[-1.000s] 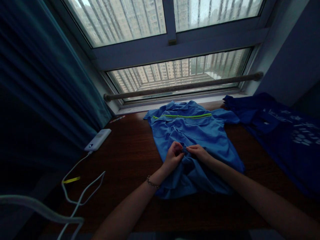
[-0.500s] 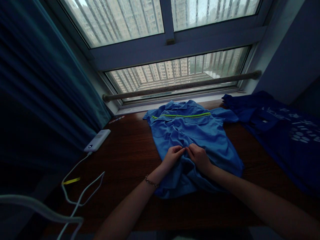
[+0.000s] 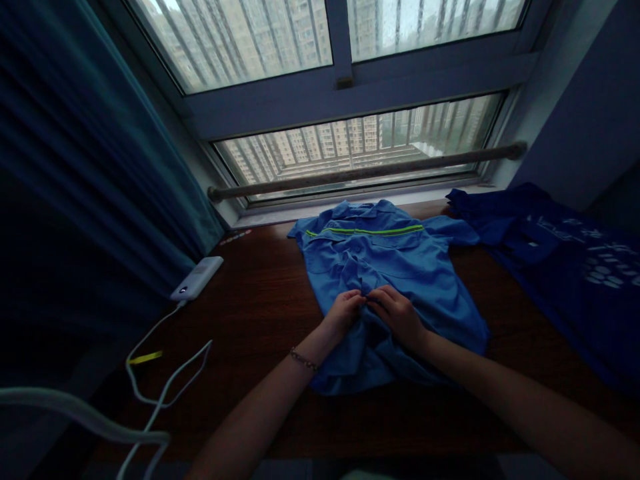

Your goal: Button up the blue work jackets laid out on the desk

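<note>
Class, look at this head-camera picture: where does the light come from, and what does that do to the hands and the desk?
Head view: daylight enters through the window behind; the blue shirt catches it, while both hands and the wooden desk stay dim; the curtain is nearly black; straight frames bow from lens distortion.

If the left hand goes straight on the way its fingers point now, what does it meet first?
The left hand points right, across the blue shirt. It would probably meet the right hand first, since their fingertips look almost touching at the shirt's front; depth is unclear.
</note>
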### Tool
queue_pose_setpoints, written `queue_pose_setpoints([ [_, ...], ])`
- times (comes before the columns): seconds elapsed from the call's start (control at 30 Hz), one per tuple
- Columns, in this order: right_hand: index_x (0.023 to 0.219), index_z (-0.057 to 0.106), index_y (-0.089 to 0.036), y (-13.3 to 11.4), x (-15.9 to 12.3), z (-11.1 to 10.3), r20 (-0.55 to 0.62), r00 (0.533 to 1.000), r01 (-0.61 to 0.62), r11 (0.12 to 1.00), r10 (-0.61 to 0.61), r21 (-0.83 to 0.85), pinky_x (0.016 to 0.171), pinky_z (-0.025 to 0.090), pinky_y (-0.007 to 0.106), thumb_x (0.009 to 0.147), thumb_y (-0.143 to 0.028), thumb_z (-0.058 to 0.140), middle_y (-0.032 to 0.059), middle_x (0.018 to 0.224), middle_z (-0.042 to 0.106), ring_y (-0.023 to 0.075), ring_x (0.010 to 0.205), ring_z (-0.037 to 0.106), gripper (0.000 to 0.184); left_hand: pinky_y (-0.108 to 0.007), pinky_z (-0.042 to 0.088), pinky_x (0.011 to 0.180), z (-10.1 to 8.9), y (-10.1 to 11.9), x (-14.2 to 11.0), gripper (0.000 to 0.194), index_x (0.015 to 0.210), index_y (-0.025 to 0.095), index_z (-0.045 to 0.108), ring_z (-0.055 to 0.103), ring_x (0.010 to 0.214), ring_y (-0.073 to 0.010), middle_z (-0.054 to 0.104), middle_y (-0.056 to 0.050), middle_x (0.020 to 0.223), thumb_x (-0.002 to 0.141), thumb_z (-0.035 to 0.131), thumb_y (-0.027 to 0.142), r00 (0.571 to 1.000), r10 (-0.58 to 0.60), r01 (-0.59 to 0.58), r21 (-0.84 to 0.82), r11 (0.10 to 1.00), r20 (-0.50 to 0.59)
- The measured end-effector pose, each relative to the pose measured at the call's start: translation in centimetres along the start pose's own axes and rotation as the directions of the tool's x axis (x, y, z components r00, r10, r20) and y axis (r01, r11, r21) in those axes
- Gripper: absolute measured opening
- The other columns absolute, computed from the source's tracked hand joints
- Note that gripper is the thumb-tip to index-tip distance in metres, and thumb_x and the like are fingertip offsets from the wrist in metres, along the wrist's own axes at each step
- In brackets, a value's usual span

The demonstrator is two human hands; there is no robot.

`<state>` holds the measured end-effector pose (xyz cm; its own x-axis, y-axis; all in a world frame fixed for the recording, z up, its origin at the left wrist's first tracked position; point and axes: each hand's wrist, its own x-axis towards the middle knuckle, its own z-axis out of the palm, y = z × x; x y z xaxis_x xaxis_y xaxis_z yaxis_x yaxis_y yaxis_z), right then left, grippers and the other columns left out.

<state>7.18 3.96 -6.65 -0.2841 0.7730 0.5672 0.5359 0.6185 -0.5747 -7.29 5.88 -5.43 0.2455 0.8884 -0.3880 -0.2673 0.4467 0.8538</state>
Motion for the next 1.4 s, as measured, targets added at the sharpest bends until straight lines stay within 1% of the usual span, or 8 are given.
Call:
queue_pose_setpoints([
  [0.27,0.102,0.055,-0.021,-0.2,0.1,-0.2,0.026,0.995,-0.1,0.988,0.098,0.117,0.078,0.045,0.03,0.081,-0.023,0.052,0.005,0.094,0.058,0.0166,0.086,0.055,0.022,-0.018,0.035,0.048,0.1,0.1,0.0,0.02,0.065,0.013,0.054,0.048,0.049,-0.0072,0.053,0.003,0.056,0.052,0.068,0.019,0.999,0.035,-0.035,-0.083,0.996,0.0],
  [0.47,0.089,0.062,-0.019,0.0,0.7,-0.3,0.039,0.967,-0.252,0.93,0.251,0.266,0.074,0.043,0.028,0.081,-0.025,0.05,0.0035,0.085,0.062,0.0153,0.079,0.056,0.016,-0.019,0.039,0.055,-0.4,-0.7,0.5,0.021,0.07,0.012,0.057,0.052,0.054,-0.0077,0.059,0.001,0.062,0.056,0.07,0.019,0.989,0.137,-0.13,-0.115,0.985,0.054],
  [0.8,0.064,0.055,-0.015,2.0,1.2,-0.2,0.222,0.818,-0.571,0.703,0.53,0.425,0.051,0.037,0.023,0.075,-0.043,0.053,-0.0012,0.058,0.052,0.0118,0.054,0.048,0.03,-0.023,0.04,0.061,-0.4,-0.9,0.2,0.022,0.077,0.012,0.064,0.055,0.065,-0.0126,0.064,-0.003,0.073,0.063,0.07,0.029,0.969,0.219,-0.239,0.2,0.95,0.116],
  [0.93,0.077,0.055,-0.015,1.0,1.3,-0.8,0.041,0.875,-0.467,0.82,0.482,0.33,0.062,0.041,0.026,0.08,-0.039,0.049,0.0024,0.073,0.056,0.0141,0.066,0.052,0.024,-0.023,0.041,0.06,-0.7,-0.8,0.9,0.023,0.08,0.013,0.065,0.055,0.065,-0.0136,0.064,-0.004,0.075,0.067,0.067,0.031,0.956,0.272,-0.291,0.27,0.918,0.107],
  [1.03,0.082,0.054,-0.016,-1.1,1.5,-2.1,-0.043,0.954,-0.287,0.946,0.297,0.15,0.068,0.041,0.028,0.082,-0.033,0.047,0.0039,0.079,0.054,0.0148,0.073,0.05,0.018,-0.023,0.04,0.054,-1.3,-0.7,1.7,0.027,0.089,0.014,0.064,0.053,0.058,-0.0127,0.063,-0.002,0.069,0.072,0.06,0.034,0.931,0.35,-0.364,0.363,0.858,0.106],
  [1.13,0.092,0.054,-0.018,-3.4,1.4,-3.3,0.185,0.978,-0.089,0.996,0.091,-0.018,0.076,0.04,0.029,0.076,-0.027,0.055,0.0049,0.089,0.053,0.0169,0.084,0.049,0.018,-0.022,0.038,0.049,-2.1,-0.3,2.5,0.035,0.108,0.016,0.057,0.05,0.05,-0.0116,0.059,0.001,0.06,0.078,0.053,0.034,0.9,0.399,-0.432,0.481,0.763,0.175],
  [1.23,0.096,0.055,-0.018,-4.6,0.9,-3.6,0.407,0.909,0.003,0.976,0.088,-0.216,0.079,0.04,0.031,0.07,-0.014,0.057,0.0073,0.098,0.052,0.0194,0.088,0.048,0.027,-0.026,0.045,0.062,-3.0,0.3,2.9,0.041,0.119,0.017,0.048,0.058,0.065,-0.0156,0.064,-0.002,0.074,0.08,0.049,0.031,0.86,0.444,-0.504,0.566,0.653,0.253],
  [1.4,0.089,0.059,-0.015,-2.4,0.2,-3.2,0.426,0.882,-0.011,0.912,0.203,-0.41,0.073,0.042,0.031,0.068,0.002,0.041,0.0121,0.098,0.054,0.0212,0.085,0.05,0.032,-0.034,0.038,0.091,-3.9,1.0,2.4,0.046,0.125,0.019,0.041,0.054,0.102,-0.0201,0.061,-0.007,0.106,0.08,0.05,0.026,0.815,0.419,-0.578,0.624,0.527,0.401],
])
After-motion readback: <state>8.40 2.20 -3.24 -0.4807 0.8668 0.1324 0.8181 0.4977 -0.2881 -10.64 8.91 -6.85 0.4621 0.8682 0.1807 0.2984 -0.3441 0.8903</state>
